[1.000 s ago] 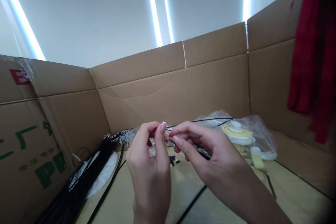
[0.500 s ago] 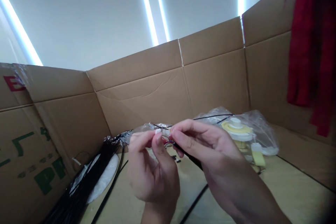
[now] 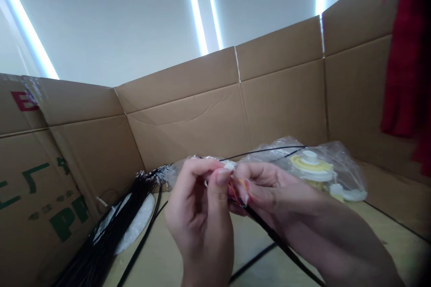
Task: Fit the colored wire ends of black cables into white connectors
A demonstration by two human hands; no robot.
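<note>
Between thumb and fingertips, my left hand (image 3: 204,215) pinches a small white connector (image 3: 230,165). Close beside it on the right, my right hand (image 3: 269,193) has its thumb and fingers pressed on thin coloured wires (image 3: 235,189), orange and yellow among them. These wires come out of the end of a black cable (image 3: 283,244), which runs down to the lower right under my right wrist. The fingertips partly hide where the wires meet the connector.
A bundle of black cables (image 3: 114,228) with bare ends lies at the left over a round white pad (image 3: 143,219). Behind my right hand are clear plastic bags and a yellow-and-white device (image 3: 311,166). Cardboard walls (image 3: 188,130) surround the table (image 3: 158,251). Red cloth (image 3: 404,71) hangs right.
My hands have come closer together and the thumbs have shifted. The wires now show orange and yellow near the connector, and the black cable hangs lower right. The view has shifted slightly.
</note>
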